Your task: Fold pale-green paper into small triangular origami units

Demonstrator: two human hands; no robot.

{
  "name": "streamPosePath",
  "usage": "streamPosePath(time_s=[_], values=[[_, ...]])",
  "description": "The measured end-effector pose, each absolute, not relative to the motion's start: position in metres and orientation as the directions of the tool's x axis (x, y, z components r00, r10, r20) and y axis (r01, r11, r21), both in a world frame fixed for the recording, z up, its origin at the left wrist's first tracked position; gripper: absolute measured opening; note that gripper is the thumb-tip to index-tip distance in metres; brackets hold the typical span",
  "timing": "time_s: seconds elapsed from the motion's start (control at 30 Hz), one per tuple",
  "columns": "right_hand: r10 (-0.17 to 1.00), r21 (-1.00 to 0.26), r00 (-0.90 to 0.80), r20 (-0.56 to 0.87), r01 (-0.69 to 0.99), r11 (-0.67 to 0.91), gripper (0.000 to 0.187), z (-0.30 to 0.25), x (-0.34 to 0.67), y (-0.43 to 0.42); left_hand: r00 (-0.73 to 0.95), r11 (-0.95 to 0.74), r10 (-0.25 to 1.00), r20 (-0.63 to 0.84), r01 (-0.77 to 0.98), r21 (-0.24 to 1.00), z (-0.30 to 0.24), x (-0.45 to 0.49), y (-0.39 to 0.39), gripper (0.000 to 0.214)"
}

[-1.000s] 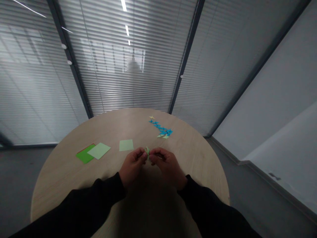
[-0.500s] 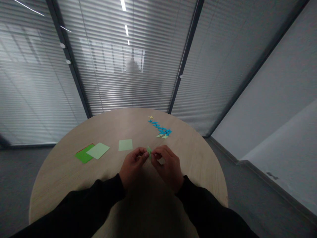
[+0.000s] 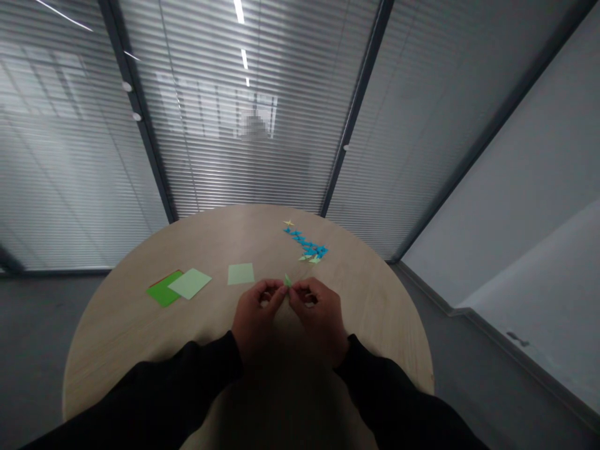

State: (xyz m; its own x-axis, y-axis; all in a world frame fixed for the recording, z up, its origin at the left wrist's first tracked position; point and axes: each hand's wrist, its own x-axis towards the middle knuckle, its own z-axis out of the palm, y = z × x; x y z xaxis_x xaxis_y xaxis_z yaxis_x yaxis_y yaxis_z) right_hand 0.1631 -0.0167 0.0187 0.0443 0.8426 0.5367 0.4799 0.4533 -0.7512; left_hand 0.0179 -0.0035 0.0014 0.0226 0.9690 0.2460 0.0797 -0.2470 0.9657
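Note:
Between my two hands is a small folded piece of light green paper (image 3: pixel 287 282), its pointed tip sticking up above the fingertips. My left hand (image 3: pixel 257 312) pinches it from the left with thumb and fingers. From the right, my right hand (image 3: pixel 319 314) pinches the same paper, and the fingertips of both hands nearly meet. The fingers cover the paper's lower part. Just beyond my left hand lies a flat pale green paper square (image 3: pixel 240 274). Past my right hand rests a group of small blue folded paper pieces (image 3: pixel 309 247), with pale green folded pieces (image 3: pixel 313 259) at its near end.
A pale green sheet (image 3: pixel 190 284) overlaps a stack of brighter green paper (image 3: pixel 163 292) on the left of the round wooden table (image 3: pixel 117 331). A yellow folded paper piece (image 3: pixel 289 223) lies near the far edge. Blinds (image 3: pixel 253 169) hang behind the table.
My fingertips have come closer together around the folded green paper, and less of it shows. The whole view has shifted slightly; the papers on the table lie as before.

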Motion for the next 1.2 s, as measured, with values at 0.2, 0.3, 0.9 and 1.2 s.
streamPosePath(time_s=[0.2,0.3,0.9,1.2], values=[[0.809,-0.658,-0.005,0.588,0.579,0.482,0.009,0.018,0.164,-0.017,0.079,-0.249,0.968,0.24,0.135,0.959,0.003,0.017,-0.005,0.028],[0.772,-0.575,-0.028,0.635,0.65,0.497,0.007,0.014,0.165,-0.016,0.044,-0.254,0.967,0.25,0.187,0.949,0.003,0.018,-0.005,0.026],[0.659,-0.37,-0.2,0.725,0.694,0.617,0.012,0.015,0.162,-0.02,0.04,-0.263,0.964,0.262,0.005,0.965,-0.003,0.017,0.002,0.02],[0.725,-0.503,-0.118,0.679,0.645,0.576,0.01,0.017,0.165,-0.02,0.022,-0.344,0.935,0.355,0.305,0.888,0.005,0.016,-0.004,0.019]])
